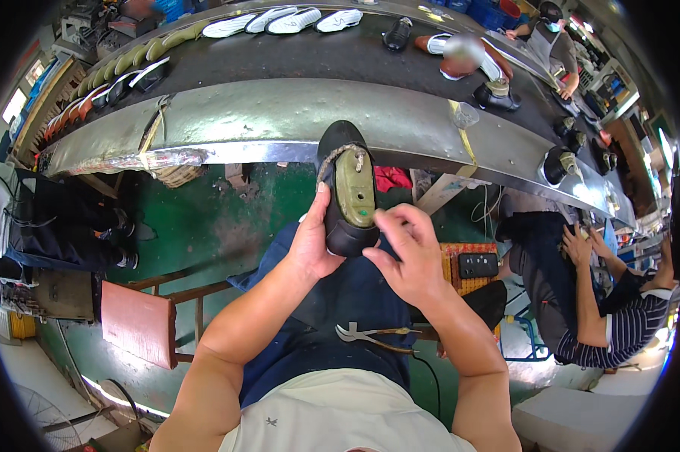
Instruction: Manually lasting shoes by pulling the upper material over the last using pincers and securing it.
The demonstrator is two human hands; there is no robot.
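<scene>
A black shoe (pixel 346 241) with a green shoe last (pixel 355 188) inside it is held above my lap, toe pointing away from me. A cord loop runs from the front of the last along the shoe's left edge. My left hand (pixel 313 237) grips the shoe around its left side and heel. At the right of the heel is my right hand (pixel 411 252), its thumb and forefinger apart and the fingertips close to the rim; whether they touch it I cannot tell. Metal pincers (pixel 374 335) lie across my lap.
A conveyor bench with a metal edge (pixel 257 113) runs ahead, carrying white shoe parts (pixel 295 20), green lasts (pixel 133 59) and black shoes (pixel 498 96). A pink-topped stool (pixel 138 320) stands left. A person in a striped shirt (pixel 619 331) sits right; another stands far right.
</scene>
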